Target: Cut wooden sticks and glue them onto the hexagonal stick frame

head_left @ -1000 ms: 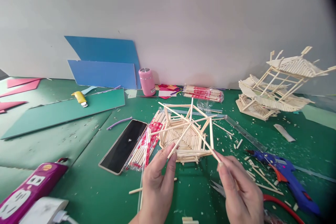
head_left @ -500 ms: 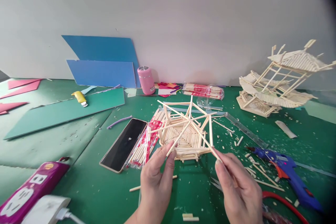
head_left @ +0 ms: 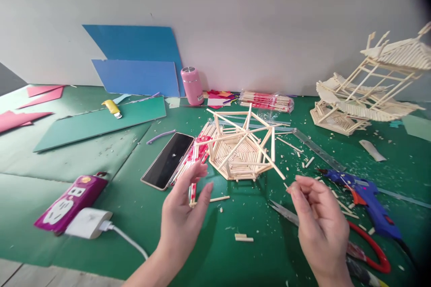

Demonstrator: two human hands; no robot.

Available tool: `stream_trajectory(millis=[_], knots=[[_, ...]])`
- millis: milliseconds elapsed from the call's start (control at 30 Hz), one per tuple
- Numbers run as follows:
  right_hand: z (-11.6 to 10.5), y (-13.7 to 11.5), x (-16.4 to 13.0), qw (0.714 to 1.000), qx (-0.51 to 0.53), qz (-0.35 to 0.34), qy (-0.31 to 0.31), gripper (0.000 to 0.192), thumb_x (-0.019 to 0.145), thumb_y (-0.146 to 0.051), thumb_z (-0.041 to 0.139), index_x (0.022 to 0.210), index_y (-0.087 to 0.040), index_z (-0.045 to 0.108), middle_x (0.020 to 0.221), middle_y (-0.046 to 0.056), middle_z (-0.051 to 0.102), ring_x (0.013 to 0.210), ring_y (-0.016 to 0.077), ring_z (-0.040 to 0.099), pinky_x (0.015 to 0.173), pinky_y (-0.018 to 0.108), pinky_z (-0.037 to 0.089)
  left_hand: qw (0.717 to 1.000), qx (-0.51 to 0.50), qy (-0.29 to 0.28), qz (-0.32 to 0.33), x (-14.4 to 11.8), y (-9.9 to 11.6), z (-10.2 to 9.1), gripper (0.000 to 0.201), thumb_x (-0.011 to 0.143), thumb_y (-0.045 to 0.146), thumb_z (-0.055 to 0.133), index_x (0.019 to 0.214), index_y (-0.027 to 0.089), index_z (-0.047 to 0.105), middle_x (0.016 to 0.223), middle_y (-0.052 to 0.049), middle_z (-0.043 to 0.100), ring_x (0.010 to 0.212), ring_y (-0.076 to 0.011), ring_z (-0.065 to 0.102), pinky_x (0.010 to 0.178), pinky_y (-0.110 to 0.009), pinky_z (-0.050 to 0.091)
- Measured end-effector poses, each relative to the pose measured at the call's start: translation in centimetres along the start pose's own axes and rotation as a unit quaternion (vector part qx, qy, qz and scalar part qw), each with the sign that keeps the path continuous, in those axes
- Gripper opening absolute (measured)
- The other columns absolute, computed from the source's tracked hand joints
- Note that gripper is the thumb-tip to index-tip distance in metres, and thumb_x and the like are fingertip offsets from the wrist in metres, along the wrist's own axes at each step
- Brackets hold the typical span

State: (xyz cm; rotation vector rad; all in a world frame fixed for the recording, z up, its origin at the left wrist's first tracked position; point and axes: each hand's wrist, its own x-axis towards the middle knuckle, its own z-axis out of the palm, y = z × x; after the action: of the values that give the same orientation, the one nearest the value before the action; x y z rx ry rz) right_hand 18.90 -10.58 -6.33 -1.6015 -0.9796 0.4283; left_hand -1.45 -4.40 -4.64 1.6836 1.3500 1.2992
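An open-topped frame of thin wooden sticks (head_left: 240,159) with a slatted, many-sided base stands on the table, and loose-looking sticks lie across its top. One long stick (head_left: 269,160) sticks out over its right front side. My left hand (head_left: 186,208) is held in front of the frame, thumb and fingers apart, with nothing in it. Thumb and index finger of my right hand (head_left: 318,226) are pinched near the end of the long stick. A tiny pale tip shows at those fingertips; the rest is hidden. Beneath that hand lie red-handled scissors (head_left: 377,260).
A blue glue gun (head_left: 368,204) lies right, before a larger stick pavilion (head_left: 367,94). Left are a phone (head_left: 167,161), packed sticks (head_left: 205,136) and a purple power strip (head_left: 72,202). A pink flask (head_left: 191,86) and blue boards (head_left: 136,78) stand behind. Stick scraps (head_left: 244,237) lie in front.
My left hand has let go of a stick and drawn back, opening. My right hand has moved off the long stick's end, still pinched. The camera view has tipped down.
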Motion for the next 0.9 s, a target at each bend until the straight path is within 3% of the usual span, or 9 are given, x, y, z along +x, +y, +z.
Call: stream_trajectory(millis=[100,167,267,367,467,533,633,733,900], knots=[[-0.1,0.5,-0.6,1.000,-0.008,-0.003,-0.013,0.015,0.082,-0.032,0.057,0.091,-0.020,0.055,0.085,0.005,0.059,0.076,0.0161,0.058,0.059,0.024,0.049,0.995,0.094,-0.011,0.041,-0.7,-0.3,-2.2,0.011,0.080,0.017,0.058,0.087,0.021,0.066,0.086,-0.002,0.065,0.077,-0.0161,0.062,0.069,-0.027,0.052],[-0.1,0.6,-1.0,0.997,-0.057,-0.031,-0.039,0.013,0.081,-0.033,0.058,0.082,-0.020,0.056,0.076,0.003,0.059,0.067,0.0142,0.057,0.055,0.022,0.046,0.985,0.144,-0.046,0.081,-1.1,-0.5,-3.2,0.009,0.081,0.017,0.057,0.078,0.020,0.066,0.075,-0.002,0.063,0.065,-0.0146,0.061,0.058,-0.025,0.050],[-0.2,0.5,-1.6,0.987,-0.113,-0.068,-0.092,0.015,0.082,-0.034,0.057,0.073,-0.021,0.056,0.062,-0.002,0.055,0.054,0.0109,0.050,0.051,0.021,0.041,0.959,0.200,-0.122,0.160,-1.7,-0.9,-3.8,0.012,0.082,0.016,0.053,0.078,0.017,0.064,0.071,-0.003,0.063,0.064,-0.0165,0.059,0.059,-0.029,0.048],[-0.2,0.2,-2.3,0.975,-0.129,-0.097,-0.151,0.018,0.083,-0.034,0.054,0.071,-0.021,0.055,0.058,-0.004,0.052,0.051,0.0104,0.047,0.050,0.021,0.040,0.909,0.304,-0.180,0.221,-2.1,-1.4,-3.4,0.018,0.085,0.013,0.046,0.089,0.015,0.063,0.077,-0.007,0.064,0.072,-0.0204,0.057,0.067,-0.035,0.045],[-0.2,0.1,-2.7,0.964,-0.131,-0.131,-0.190,0.018,0.084,-0.031,0.052,0.070,-0.022,0.054,0.057,-0.003,0.052,0.050,0.0104,0.047,0.048,0.020,0.040,0.858,0.407,-0.208,0.234,-1.9,-1.9,-2.6,0.020,0.086,0.014,0.043,0.095,0.015,0.062,0.081,-0.009,0.064,0.079,-0.0252,0.056,0.070,-0.039,0.042],[-0.2,0.1,-2.8,0.958,-0.134,-0.153,-0.203,0.016,0.085,-0.028,0.051,0.071,-0.022,0.054,0.056,-0.004,0.051,0.048,0.0102,0.046,0.046,0.020,0.041,0.846,0.427,-0.217,0.234,-1.7,-2.2,-2.1,0.019,0.085,0.012,0.044,0.088,0.016,0.062,0.079,-0.010,0.063,0.080,-0.0264,0.054,0.071,-0.041,0.040],[-0.3,0.3,-2.8,0.952,-0.133,-0.182,-0.209,0.013,0.084,-0.025,0.051,0.071,-0.022,0.053,0.056,-0.004,0.051,0.047,0.0099,0.047,0.046,0.019,0.041,0.845,0.425,-0.220,0.237,-1.3,-2.2,-2.0,0.022,0.084,0.008,0.042,0.073,0.017,0.059,0.076,-0.009,0.062,0.079,-0.0260,0.053,0.072,-0.041,0.039],[-0.1,0.3,-3.1,0.957,-0.109,-0.167,-0.209,0.012,0.083,-0.024,0.052,0.071,-0.022,0.055,0.056,-0.004,0.052,0.047,0.0102,0.048,0.046,0.019,0.042,0.856,0.409,-0.205,0.240,-1.2,-1.7,-2.2,0.022,0.084,0.008,0.039,0.079,0.017,0.059,0.080,-0.009,0.062,0.082,-0.0263,0.053,0.074,-0.042,0.038],[2.1,-0.7,-3.9,0.979,0.089,0.046,-0.180,0.022,0.081,-0.037,0.055,0.090,-0.020,0.065,0.068,0.002,0.061,0.059,0.0138,0.058,0.052,0.020,0.048,0.922,0.236,-0.225,0.211,-1.3,0.9,-1.6,0.022,0.087,0.010,0.038,0.094,0.016,0.058,0.074,-0.006,0.058,0.063,-0.0175,0.052,0.059,-0.030,0.042]])
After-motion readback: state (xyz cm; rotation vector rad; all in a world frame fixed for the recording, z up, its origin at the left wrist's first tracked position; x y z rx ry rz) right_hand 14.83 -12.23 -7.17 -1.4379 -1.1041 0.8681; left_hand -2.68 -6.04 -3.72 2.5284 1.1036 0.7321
